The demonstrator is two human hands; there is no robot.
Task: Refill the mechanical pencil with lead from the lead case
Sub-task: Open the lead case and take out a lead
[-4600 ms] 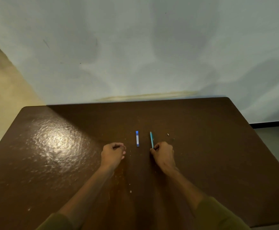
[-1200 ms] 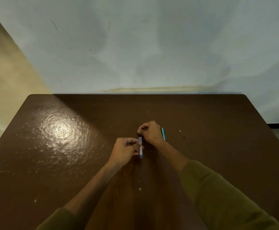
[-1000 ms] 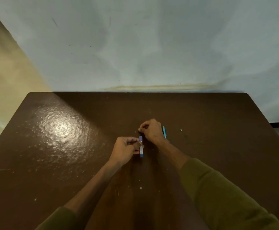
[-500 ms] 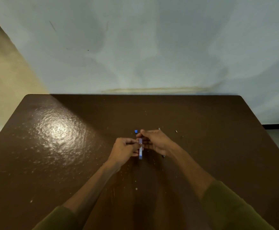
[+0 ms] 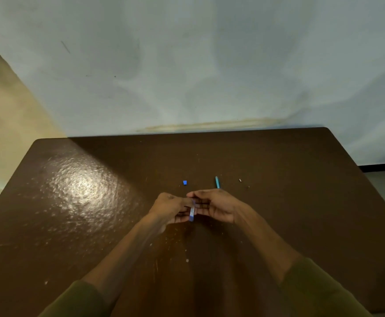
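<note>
A slim blue-and-white lead case [image 5: 192,213] is held just above the brown table, pinched in my left hand [image 5: 169,208]. My right hand [image 5: 214,207] meets it at the top end, thumb and forefinger closed there; whether they hold a lead is too small to see. The case's small blue cap [image 5: 184,182] lies loose on the table just beyond my hands. The turquoise mechanical pencil [image 5: 217,182] lies on the table behind my right hand, its near end hidden by the hand.
The brown table [image 5: 301,202] runs up to a pale wall at the back. A tiny dark speck [image 5: 240,180] lies right of the pencil, and pale crumbs [image 5: 187,260] dot the surface nearer me. Floor shows past the left and right edges.
My right hand pulled the blue cap off the case and left it on the table, then came back to the case's open top. My left hand has kept hold of the case throughout.
</note>
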